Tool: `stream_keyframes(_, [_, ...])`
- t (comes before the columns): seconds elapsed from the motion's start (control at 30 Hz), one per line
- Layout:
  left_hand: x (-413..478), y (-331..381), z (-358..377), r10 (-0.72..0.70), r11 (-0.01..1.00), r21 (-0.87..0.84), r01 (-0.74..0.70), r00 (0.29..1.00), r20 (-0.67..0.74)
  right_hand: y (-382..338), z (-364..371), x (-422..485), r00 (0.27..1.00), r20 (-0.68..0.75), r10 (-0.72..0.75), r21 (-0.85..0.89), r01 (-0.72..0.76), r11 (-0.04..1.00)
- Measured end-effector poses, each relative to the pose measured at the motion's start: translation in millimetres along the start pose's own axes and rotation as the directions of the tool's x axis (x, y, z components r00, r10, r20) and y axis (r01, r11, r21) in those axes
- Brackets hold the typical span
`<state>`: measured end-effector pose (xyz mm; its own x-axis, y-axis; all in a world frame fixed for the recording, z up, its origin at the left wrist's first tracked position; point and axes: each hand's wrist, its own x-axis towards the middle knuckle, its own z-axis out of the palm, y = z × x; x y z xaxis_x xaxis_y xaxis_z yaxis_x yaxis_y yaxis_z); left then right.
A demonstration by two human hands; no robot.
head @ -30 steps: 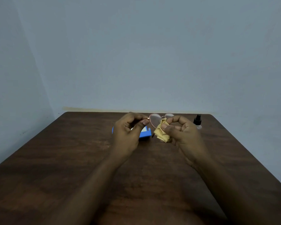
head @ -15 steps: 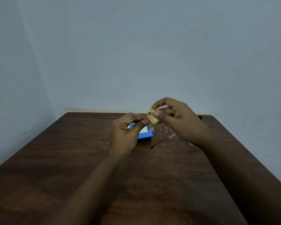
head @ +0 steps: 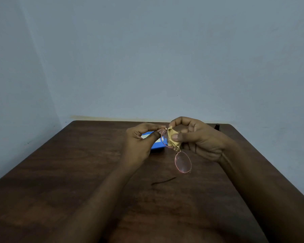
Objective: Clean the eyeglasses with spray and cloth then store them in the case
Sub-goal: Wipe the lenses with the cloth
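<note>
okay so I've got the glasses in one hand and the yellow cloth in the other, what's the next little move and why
Probably rub the small yellow cloth, pinched in the right hand, over the upper lens it already covers. The left hand steadies the thin pink-rimmed metal eyeglasses at the frame edge, and the lower lens hangs bare, so it likely comes next. The blue case lies behind on the dark wooden table.

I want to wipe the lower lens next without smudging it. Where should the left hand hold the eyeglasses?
Hold the eyeglasses by the thin metal rim at the lower lens's outer edge, coming from the left. They hang tilted, one lens above the other, so that edge faces the left hand. The right hand keeps the yellow cloth.
</note>
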<state>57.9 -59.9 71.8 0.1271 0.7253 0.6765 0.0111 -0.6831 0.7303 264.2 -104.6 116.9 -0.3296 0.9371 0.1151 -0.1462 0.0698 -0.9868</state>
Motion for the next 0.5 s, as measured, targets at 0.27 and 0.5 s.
stream_keyframes(0.27, [-14.4, 4.2, 16.2, -0.24, 0.969, -0.078, 0.233, 0.967, -0.085, 2.1, 19.9, 6.7, 0.927, -0.365, -0.08, 0.282, 0.192, 0.94])
stream_keyframes(0.5, [-18.4, 0.2, 22.8, -0.294, 0.948, -0.098, 0.301, 0.952, 0.081, 15.7, 30.2, 5.9, 0.859, -0.507, -0.071, 0.288, 0.246, 0.925])
